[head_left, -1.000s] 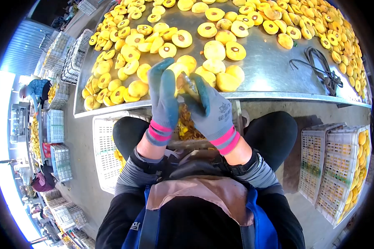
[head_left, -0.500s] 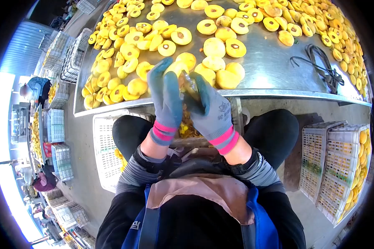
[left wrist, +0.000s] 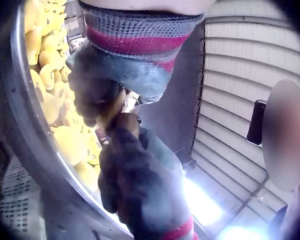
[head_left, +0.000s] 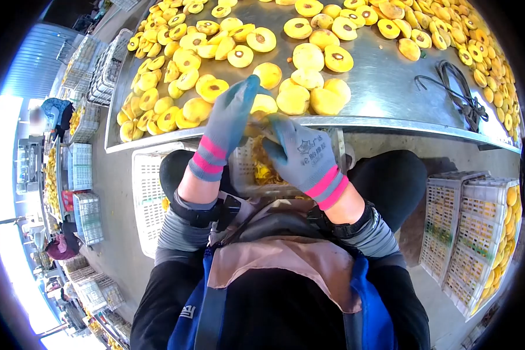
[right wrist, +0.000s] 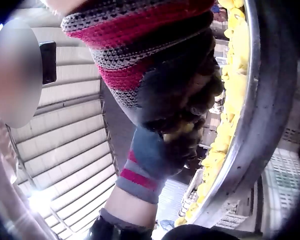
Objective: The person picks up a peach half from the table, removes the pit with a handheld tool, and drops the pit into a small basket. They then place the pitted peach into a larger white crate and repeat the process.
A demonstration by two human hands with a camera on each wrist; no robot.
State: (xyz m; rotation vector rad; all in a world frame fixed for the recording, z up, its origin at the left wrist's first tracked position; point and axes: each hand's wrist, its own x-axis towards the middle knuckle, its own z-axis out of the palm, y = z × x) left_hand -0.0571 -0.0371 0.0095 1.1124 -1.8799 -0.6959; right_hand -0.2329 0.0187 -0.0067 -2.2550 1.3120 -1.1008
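My gloved left hand [head_left: 230, 116] is over the near edge of the table, its fingers wrapped round a yellow peach half [left wrist: 111, 111], mostly hidden by the gloves. Right against it, my gloved right hand [head_left: 306, 149] has curled fingers, gripping a small tool with a shiny part [left wrist: 132, 102]; its tip is hidden between the hands. In the right wrist view, a bit of yellow flesh shows where the two gloves meet. Several peach halves [head_left: 293, 100] lie just beyond my fingertips, some with dark pits showing.
The metal table [head_left: 385, 87] is heaped with peach halves at left and far right. A coiled black cord [head_left: 458, 96] lies on it. Below my hands sits a container of yellow-brown scraps [head_left: 265, 169]. White crates stand left [head_left: 149, 204] and right [head_left: 478, 227] of my knees.
My left hand has turned, its fingertips swinging to the right and its wrist shifting left. The right hand has moved slightly right and down, and the shiny tool shows less.
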